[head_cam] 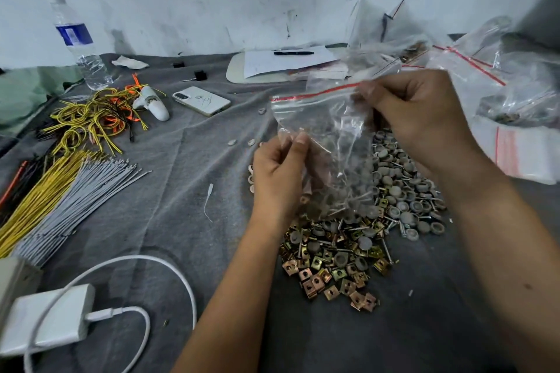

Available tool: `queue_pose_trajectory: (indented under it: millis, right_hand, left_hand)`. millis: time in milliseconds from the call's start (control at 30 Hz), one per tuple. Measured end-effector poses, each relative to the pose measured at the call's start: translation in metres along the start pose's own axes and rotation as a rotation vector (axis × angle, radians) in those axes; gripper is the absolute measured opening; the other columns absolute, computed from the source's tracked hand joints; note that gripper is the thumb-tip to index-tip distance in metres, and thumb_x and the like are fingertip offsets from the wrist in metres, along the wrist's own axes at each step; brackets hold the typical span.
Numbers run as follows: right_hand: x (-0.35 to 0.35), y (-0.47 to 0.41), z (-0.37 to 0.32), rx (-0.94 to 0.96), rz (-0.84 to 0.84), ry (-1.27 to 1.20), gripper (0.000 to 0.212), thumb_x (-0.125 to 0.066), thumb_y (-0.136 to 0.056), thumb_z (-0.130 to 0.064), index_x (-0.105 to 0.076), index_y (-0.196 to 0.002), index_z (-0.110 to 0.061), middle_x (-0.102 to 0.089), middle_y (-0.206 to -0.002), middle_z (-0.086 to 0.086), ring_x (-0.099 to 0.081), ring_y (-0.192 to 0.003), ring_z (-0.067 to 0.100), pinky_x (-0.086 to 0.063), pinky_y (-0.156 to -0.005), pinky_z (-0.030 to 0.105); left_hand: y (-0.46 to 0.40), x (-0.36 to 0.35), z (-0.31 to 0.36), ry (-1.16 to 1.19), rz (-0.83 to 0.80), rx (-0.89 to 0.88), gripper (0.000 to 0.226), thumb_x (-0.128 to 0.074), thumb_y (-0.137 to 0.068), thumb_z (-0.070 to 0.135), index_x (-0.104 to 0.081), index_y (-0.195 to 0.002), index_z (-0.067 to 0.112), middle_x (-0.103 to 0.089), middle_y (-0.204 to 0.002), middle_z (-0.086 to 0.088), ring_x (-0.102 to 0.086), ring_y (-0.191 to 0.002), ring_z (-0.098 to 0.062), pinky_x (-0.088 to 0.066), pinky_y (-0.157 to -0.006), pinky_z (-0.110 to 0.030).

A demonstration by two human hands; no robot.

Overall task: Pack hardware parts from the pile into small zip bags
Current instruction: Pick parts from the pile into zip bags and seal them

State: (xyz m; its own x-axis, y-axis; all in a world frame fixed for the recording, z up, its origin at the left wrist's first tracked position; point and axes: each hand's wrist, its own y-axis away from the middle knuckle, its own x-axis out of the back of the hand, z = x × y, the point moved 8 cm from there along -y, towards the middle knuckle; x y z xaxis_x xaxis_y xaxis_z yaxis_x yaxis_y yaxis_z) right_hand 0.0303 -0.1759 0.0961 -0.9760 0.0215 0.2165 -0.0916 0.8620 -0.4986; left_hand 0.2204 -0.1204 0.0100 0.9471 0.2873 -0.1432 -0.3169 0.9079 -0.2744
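Note:
A small clear zip bag (328, 142) with a red strip hangs above the table at centre, with screws and grey caps showing inside it. My left hand (277, 172) pinches the bag's left edge. My right hand (418, 118) pinches its top right corner at the zip strip. Beneath the bag lies the pile of hardware parts (357, 239): grey round caps and screws farther back, brass square clip nuts nearer me. The bag hides part of the pile.
A stack of flat zip bags (521, 148) and filled clear bags (515, 82) lie at right. At left are cable ties (75, 200), yellow wires (91, 118), a phone (201, 100), a water bottle (78, 42) and a white charger with cable (51, 318). Paper with a pen (291, 60) lies at the back.

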Motion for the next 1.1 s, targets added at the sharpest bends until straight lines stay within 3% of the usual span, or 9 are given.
queue_pose_trajectory:
  millis: [100,200,300,400,467,567,667,833,1100]
  right_hand:
    - [0.001,0.007,0.028,-0.066,0.008,0.025,0.020,-0.074,-0.095,-0.020,-0.078,-0.077,-0.027,-0.076,-0.073,0.005,-0.065,-0.053,0.008,-0.054,-0.054,0.021]
    - [0.004,0.014,0.037,-0.043,0.044,0.039,0.016,-0.074,-0.095,-0.022,-0.077,-0.079,-0.028,-0.074,-0.067,-0.001,-0.064,-0.053,0.008,-0.055,-0.056,0.025]
    - [-0.002,0.021,0.019,0.136,0.034,0.149,0.003,-0.075,-0.094,-0.025,-0.077,-0.091,-0.026,-0.071,-0.068,-0.015,-0.067,-0.061,0.004,-0.051,-0.060,0.016]
    - [-0.021,0.028,-0.002,0.323,-0.047,0.331,0.010,-0.075,-0.093,-0.022,-0.077,-0.095,-0.013,-0.068,-0.075,-0.013,-0.065,-0.068,0.002,-0.045,-0.063,0.009]
    - [-0.031,0.032,-0.007,0.386,-0.099,0.404,0.009,-0.075,-0.093,-0.017,-0.076,-0.092,-0.009,-0.066,-0.076,-0.006,-0.061,-0.066,0.003,-0.040,-0.064,0.007]
    - [-0.039,0.036,-0.004,0.421,-0.160,0.448,0.011,-0.072,-0.095,-0.015,-0.075,-0.093,-0.004,-0.068,-0.081,0.001,-0.059,-0.071,0.010,-0.043,-0.067,0.013]
    - [-0.044,0.038,0.004,0.422,-0.218,0.463,0.012,-0.068,-0.098,-0.012,-0.075,-0.101,-0.002,-0.071,-0.090,0.007,-0.064,-0.081,0.017,-0.050,-0.074,0.024]
    - [-0.048,0.044,0.007,0.429,-0.209,0.500,0.014,-0.068,-0.098,-0.011,-0.077,-0.105,-0.003,-0.073,-0.094,0.007,-0.065,-0.084,0.016,-0.043,-0.079,0.013]
    - [-0.041,0.046,0.009,0.426,-0.144,0.431,0.011,-0.076,-0.092,-0.012,-0.079,-0.099,-0.004,-0.074,-0.089,0.004,-0.067,-0.079,0.016,-0.055,-0.074,0.030]
  left_hand:
    - [-0.001,0.004,-0.003,-0.046,0.052,0.038,0.032,-0.055,-0.108,0.015,-0.069,-0.082,0.003,-0.071,-0.079,-0.026,-0.067,-0.068,-0.038,-0.057,-0.074,-0.058]
    - [0.001,0.010,0.003,-0.246,0.156,-0.073,0.016,-0.066,-0.101,0.030,-0.066,-0.102,0.014,-0.069,-0.094,-0.002,-0.065,-0.086,-0.016,-0.059,-0.083,-0.054]
    - [0.007,0.014,0.031,-0.636,0.300,-0.379,0.049,-0.072,-0.095,0.040,-0.056,-0.133,0.014,-0.054,-0.131,-0.002,-0.051,-0.124,-0.022,-0.047,-0.109,-0.039]
    - [0.014,0.001,0.052,-0.807,0.291,-0.665,0.042,-0.078,-0.093,0.028,-0.067,-0.129,0.009,-0.053,-0.137,-0.018,-0.045,-0.130,-0.037,-0.025,-0.113,-0.017]
    - [0.014,-0.009,0.049,-0.867,0.189,-0.723,0.030,-0.077,-0.095,0.023,-0.073,-0.123,0.013,-0.054,-0.138,-0.019,-0.043,-0.132,-0.038,-0.029,-0.113,-0.024]
    - [0.013,-0.014,0.039,-0.882,0.084,-0.701,0.014,-0.074,-0.093,0.015,-0.078,-0.107,0.014,-0.061,-0.131,-0.013,-0.046,-0.130,-0.037,-0.041,-0.105,-0.048]
    - [0.009,-0.010,0.037,-0.838,0.060,-0.670,0.008,-0.073,-0.094,0.015,-0.076,-0.101,0.012,-0.062,-0.126,-0.009,-0.046,-0.128,-0.033,-0.043,-0.101,-0.050]
    - [0.006,-0.008,0.034,-0.779,0.026,-0.643,0.003,-0.074,-0.094,0.011,-0.075,-0.096,0.010,-0.064,-0.120,-0.004,-0.048,-0.122,-0.028,-0.051,-0.091,-0.054]
    - [0.008,-0.017,0.036,-0.823,0.000,-0.676,0.010,-0.069,-0.091,0.012,-0.075,-0.089,0.004,-0.069,-0.113,-0.007,-0.053,-0.116,-0.035,-0.045,-0.092,-0.057]
